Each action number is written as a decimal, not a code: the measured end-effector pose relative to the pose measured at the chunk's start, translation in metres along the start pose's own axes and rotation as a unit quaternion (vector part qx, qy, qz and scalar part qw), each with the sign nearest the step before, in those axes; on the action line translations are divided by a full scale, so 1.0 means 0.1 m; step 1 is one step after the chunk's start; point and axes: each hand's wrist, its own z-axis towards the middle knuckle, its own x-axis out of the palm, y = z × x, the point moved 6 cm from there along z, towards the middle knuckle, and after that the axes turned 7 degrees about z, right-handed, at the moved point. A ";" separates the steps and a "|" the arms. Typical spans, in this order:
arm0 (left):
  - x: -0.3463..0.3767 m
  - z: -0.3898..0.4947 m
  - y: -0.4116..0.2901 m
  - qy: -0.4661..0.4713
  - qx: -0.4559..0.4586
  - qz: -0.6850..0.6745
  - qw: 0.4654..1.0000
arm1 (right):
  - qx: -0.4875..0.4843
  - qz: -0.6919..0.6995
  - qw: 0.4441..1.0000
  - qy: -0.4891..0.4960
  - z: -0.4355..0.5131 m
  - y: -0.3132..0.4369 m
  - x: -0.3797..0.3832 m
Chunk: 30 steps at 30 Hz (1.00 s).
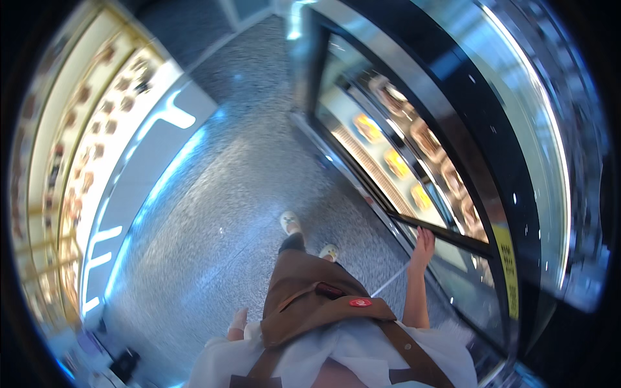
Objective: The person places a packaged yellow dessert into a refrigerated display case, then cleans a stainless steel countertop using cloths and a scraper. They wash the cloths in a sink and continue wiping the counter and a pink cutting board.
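Observation:
My right hand [424, 245] is raised beside a glass-fronted display case, its extended fingertips at the black door frame [446, 233]. I cannot tell whether they hook around that edge. Behind the glass are several yellow packs [397, 163] on a light shelf, and a row of brown packaged items [429, 138] in the tier beside them. Low at my left side hangs my left hand [238, 320], away from any object. It is small and blurred, with no held thing visible.
Speckled grey floor [233, 194] runs between the case and lit white shelving [97, 145] with small goods on the left. A yellow sticker with writing [506, 271] is on the case frame. My brown apron [315, 281] and light shoes [289, 222] show below.

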 end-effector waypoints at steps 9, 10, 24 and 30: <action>-1.55 1.13 -0.17 -0.084 -0.163 -0.293 0.939 | 0.129 0.015 0.979 0.155 0.30 0.41 1.80; -1.80 1.32 -0.13 -0.086 -0.169 -0.295 0.936 | 0.139 0.022 0.976 0.167 0.34 0.41 1.96; -5.83 3.69 -0.81 -0.181 -0.183 -0.268 0.928 | 0.188 -0.014 0.973 0.131 0.39 0.68 4.23; -6.85 4.10 -0.63 -0.165 -0.275 -0.193 0.927 | 0.152 -0.187 0.958 0.155 0.67 0.35 4.71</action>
